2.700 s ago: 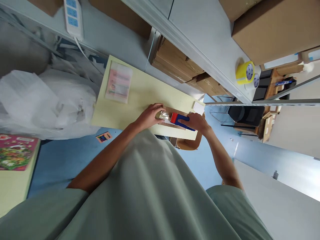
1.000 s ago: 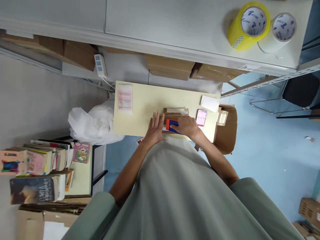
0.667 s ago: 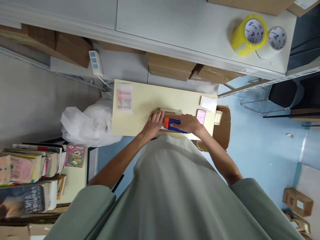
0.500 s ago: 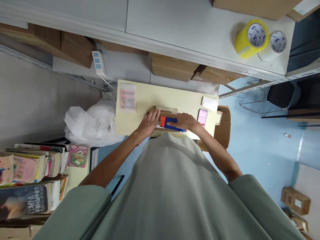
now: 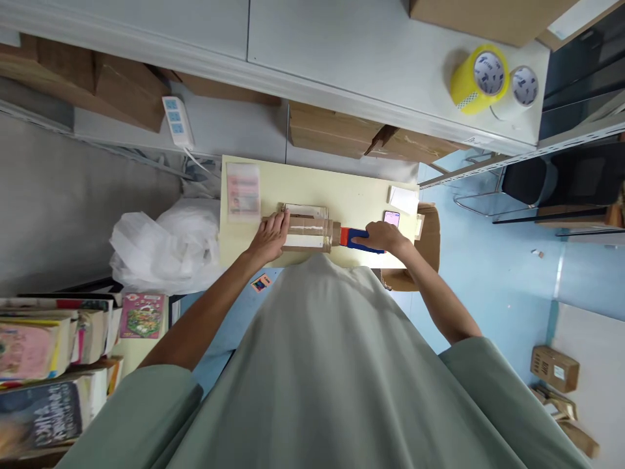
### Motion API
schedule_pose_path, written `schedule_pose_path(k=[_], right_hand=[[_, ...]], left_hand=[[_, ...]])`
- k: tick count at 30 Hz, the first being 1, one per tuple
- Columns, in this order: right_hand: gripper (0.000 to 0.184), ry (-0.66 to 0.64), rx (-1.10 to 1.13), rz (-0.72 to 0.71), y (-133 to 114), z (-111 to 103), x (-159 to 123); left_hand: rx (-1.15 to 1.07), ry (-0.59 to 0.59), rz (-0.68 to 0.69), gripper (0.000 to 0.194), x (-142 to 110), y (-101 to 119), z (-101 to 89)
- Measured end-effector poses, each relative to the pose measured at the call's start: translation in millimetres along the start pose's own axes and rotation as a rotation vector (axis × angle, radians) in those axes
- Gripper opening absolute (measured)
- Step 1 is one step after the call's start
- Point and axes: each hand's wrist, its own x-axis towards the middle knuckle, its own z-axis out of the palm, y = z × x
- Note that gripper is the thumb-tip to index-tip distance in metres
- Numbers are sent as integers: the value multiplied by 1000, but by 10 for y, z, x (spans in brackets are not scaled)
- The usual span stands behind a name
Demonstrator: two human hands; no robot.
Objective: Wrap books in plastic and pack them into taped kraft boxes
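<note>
A flat brown cardboard parcel (image 5: 305, 228) lies on a pale yellow table (image 5: 342, 192), with a strip of clear tape along its top. My left hand (image 5: 269, 236) rests on the parcel's left end, fingers curled over its edge. My right hand (image 5: 383, 236) is closed round the blue handle of a red and blue tape dispenser (image 5: 351, 238), which sits at the parcel's right end.
A phone (image 5: 391, 217) and a white slip (image 5: 403, 198) lie at the table's right end, a pink printed sheet (image 5: 243, 192) at the left. An open carton (image 5: 427, 241) stands right of the table. A white plastic bag (image 5: 166, 244) and books (image 5: 53, 339) are left. Tape rolls (image 5: 481, 77) sit on the shelf.
My right hand has pulled the tape dispenser rightward from the parcel's left part to its right end, leaving tape on top. My left hand slid to the parcel's left end.
</note>
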Motion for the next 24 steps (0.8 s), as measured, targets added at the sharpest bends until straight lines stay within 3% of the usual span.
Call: schedule_pose_path(k=[4,11,18,21,24], right_hand=[[58,28,3,7,-149,120,194],[55,99,8,-24,-298,298,256],[40,221,41,8,-501,742,435],[41,234,93,25,-490,897,423],[42,298,134,47,-337,919,309]], left_hand=[[29,-14,2,127,18,-15,16],[58,-20,-13,127,34,12,36],[62,14,-7,125,25,-32,146],[62,24,-28,124,-5,-17,196],[61,45,-107,139,14,130,186]])
